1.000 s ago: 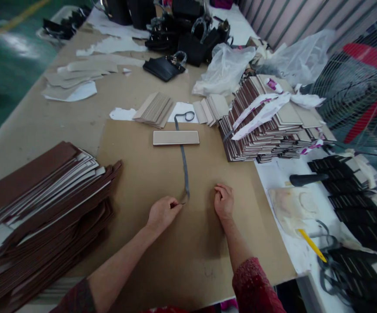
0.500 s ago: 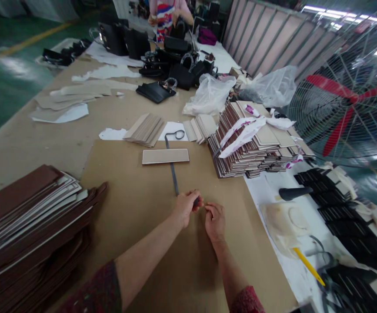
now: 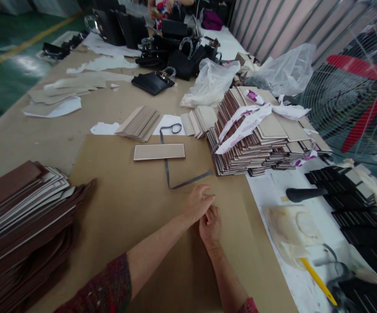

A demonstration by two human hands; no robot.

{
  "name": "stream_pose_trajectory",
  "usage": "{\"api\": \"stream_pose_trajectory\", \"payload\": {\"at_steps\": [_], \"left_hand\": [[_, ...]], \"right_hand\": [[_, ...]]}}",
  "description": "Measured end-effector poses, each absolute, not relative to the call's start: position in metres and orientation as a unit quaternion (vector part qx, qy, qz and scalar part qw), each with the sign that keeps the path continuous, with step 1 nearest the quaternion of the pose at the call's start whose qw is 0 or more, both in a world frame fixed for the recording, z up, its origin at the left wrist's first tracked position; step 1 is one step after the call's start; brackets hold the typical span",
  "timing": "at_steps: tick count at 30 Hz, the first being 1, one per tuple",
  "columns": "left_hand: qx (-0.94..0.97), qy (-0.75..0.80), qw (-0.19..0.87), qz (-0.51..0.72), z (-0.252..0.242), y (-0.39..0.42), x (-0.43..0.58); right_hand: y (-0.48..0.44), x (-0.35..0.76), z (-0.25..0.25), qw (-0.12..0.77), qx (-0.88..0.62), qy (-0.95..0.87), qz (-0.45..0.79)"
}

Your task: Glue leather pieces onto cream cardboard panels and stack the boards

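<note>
Tan worktop (image 3: 110, 102), brown sheet (image 3: 116, 204) on near part. On sheet: grey strap (image 3: 167, 174), pale strip (image 3: 158, 152) across it. Brown stack (image 3: 28, 234) at left, black bags (image 3: 180, 65) far end.

The near end of the strap (image 3: 167, 174), earlier running toward six o'clock, now bends off between two and three. The left hand (image 3: 198, 204) lets it go and meets the right hand (image 3: 211, 224) from eleven o'clock.

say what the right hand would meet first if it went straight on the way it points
Most likely the left hand, which lies just ahead of the right hand; whether they touch is unclear. The grey strip lies beyond.
</note>
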State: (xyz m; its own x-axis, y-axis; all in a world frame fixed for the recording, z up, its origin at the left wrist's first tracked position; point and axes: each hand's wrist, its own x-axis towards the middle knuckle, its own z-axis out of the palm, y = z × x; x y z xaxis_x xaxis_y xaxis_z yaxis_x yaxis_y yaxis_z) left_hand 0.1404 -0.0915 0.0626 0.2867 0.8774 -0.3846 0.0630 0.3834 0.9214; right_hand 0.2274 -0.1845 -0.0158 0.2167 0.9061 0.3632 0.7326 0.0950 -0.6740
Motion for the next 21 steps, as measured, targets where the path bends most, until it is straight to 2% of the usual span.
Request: {"api": "stream_pose_trajectory", "payload": {"at_steps": [6,12,21], "left_hand": [[0.567,0.504,0.587,0.284,0.058,-0.189,0.055],[0.735,0.539,0.341,0.23,0.037,-0.311,-0.045],[0.825,0.536,0.156,0.086,0.008,-0.349,-0.08]], "right_hand": [[-0.184,0.228,-0.017,0.415,-0.657,-0.62,0.111],[-0.183,0.23,-0.021,0.409,-0.649,-0.629,0.126],[-0.185,0.23,-0.012,0.409,-0.629,-0.646,0.144]]}}
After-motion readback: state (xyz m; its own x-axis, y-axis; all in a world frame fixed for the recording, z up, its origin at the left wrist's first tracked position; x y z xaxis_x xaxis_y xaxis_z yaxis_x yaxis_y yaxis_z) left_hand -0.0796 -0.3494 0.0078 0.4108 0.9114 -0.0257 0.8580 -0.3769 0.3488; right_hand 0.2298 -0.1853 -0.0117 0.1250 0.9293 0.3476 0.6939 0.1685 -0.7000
